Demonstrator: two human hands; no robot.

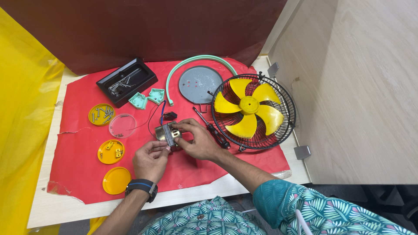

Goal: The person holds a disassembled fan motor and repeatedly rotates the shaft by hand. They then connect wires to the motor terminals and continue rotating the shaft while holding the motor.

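A small metal fan motor (166,132) with red and blue wires lies on the red mat (244,167) near the front middle. My right hand (196,140) grips it from the right, fingers over its top. My left hand (150,157), with a dark watch on the wrist, pinches its lower left side. A small black part (170,115) hangs on the wires just behind the motor. A dark-handled screwdriver (213,129) lies right of my right hand. Beyond it a yellow fan blade (248,105) sits in a black wire guard (285,130).
At the back lie a black tray of screws (126,81), a grey round plate (200,84), a curved green tube (198,59) and two green brackets (147,98). Left of my hands lie yellow lids with small parts (110,151) and a clear lid (122,125). A wall (357,87) stands right.
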